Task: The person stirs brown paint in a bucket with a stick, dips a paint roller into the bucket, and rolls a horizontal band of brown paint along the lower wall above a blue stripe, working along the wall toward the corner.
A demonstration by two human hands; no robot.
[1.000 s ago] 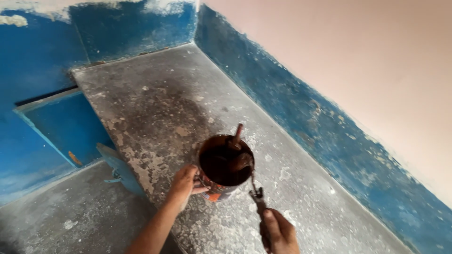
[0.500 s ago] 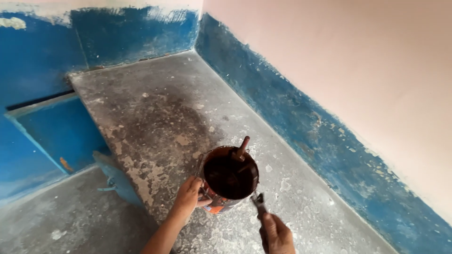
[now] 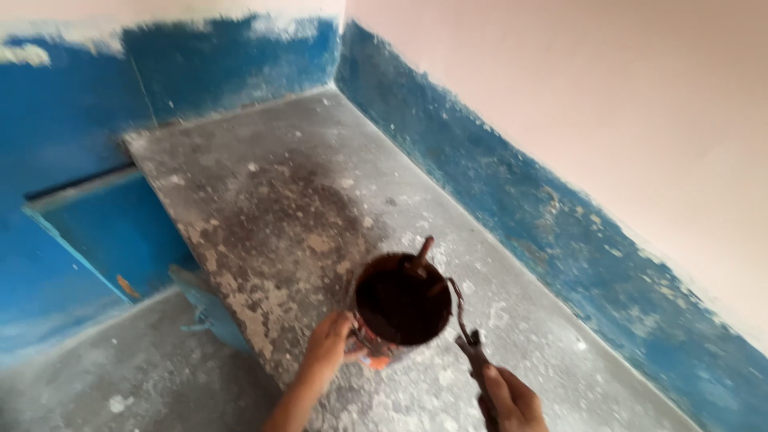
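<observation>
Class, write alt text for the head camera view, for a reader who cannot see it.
A left hand steadies a round can of dark liquid on a dusty grey concrete ledge, while the right hand grips a thin tool by its rim. Chipped blue-painted walls surround the ledge.

Soft even daylight, no hard shadows, pale wall (image 3: pixel 600 96) at 1 o'clock brightest, slight motion blur throughout, smeared blue paint at 9 o'clock, edges stretched by wide lens

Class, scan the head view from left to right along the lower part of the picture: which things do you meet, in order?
Blue step face → left hand → dark paint tin → right hand holding a tool → blue band of the wall.
</observation>
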